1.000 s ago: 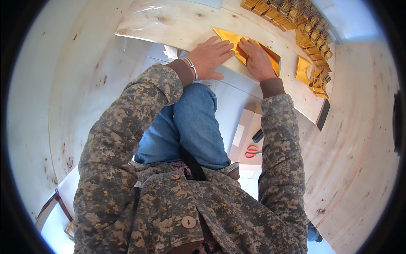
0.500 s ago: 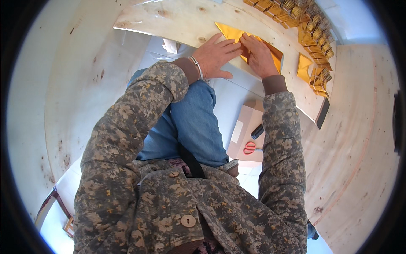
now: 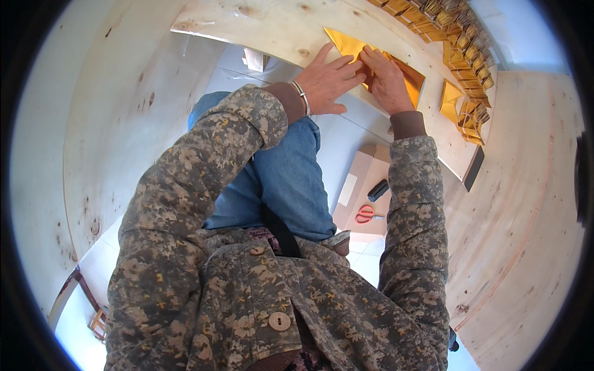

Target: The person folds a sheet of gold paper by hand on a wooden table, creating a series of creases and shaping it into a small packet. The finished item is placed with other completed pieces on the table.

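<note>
Pale knotty wood panels (image 3: 510, 204) either side; wooden tabletop (image 3: 278, 31) ahead; light tiled floor (image 3: 343, 133) below.

We see gold paper (image 3: 345, 43); right hand (image 3: 390, 81) on it, left hand (image 3: 328, 81) at its near edge, fingertip contact unclear; gold bundles (image 3: 463, 59) right of paper, red-handled scissors (image 3: 365, 214) nearer us.

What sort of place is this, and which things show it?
Probably a small handcraft workspace, perhaps in a home: a folded golden sheet on a plywood table, golden bundles in rows at its far right, and red-handled scissors on cardboard below.
</note>
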The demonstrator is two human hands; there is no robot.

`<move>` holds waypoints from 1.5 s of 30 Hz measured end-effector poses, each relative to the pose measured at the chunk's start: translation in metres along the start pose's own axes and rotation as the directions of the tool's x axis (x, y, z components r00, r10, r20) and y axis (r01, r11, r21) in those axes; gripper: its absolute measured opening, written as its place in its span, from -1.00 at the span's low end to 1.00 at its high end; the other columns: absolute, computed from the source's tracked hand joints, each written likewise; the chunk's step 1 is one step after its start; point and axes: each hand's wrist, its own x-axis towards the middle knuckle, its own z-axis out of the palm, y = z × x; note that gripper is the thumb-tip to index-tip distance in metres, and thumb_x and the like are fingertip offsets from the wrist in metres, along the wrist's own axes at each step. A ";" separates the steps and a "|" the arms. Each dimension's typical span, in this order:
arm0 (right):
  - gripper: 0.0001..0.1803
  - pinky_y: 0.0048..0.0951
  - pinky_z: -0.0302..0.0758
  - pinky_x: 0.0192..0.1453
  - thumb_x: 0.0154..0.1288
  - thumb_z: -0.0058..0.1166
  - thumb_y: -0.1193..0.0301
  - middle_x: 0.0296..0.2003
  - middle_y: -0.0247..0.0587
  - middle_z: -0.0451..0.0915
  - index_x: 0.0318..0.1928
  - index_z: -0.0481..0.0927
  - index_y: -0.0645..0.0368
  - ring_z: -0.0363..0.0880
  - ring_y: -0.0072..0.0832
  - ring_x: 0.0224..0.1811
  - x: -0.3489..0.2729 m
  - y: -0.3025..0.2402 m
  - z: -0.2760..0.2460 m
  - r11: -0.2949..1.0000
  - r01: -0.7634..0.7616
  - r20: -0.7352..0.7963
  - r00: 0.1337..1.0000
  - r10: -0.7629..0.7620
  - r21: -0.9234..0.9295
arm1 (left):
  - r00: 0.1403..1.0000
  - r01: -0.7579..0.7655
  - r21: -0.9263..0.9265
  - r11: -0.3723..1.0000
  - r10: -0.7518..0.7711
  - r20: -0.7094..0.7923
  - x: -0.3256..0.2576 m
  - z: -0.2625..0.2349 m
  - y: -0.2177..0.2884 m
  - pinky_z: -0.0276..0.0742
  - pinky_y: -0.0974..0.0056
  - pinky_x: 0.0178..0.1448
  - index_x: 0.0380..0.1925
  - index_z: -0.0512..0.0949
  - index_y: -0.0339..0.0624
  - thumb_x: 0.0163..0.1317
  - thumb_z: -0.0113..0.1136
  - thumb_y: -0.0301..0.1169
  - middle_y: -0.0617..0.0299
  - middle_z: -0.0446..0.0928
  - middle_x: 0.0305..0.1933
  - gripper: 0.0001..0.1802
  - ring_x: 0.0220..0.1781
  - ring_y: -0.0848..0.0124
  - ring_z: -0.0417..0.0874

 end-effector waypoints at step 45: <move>-0.52 0.00 0.05 0.59 0.47 -0.07 0.44 0.44 -0.18 0.37 0.36 0.47 -0.02 0.22 -0.16 0.55 -0.006 0.001 0.009 0.997 -0.071 -0.004 0.997 0.071 0.036 | 0.993 -0.115 -0.010 0.993 0.115 0.035 -0.003 0.002 -0.009 -0.15 -0.25 0.63 0.47 0.27 0.04 0.16 0.33 -0.08 0.14 0.21 0.57 -0.14 0.62 0.28 0.15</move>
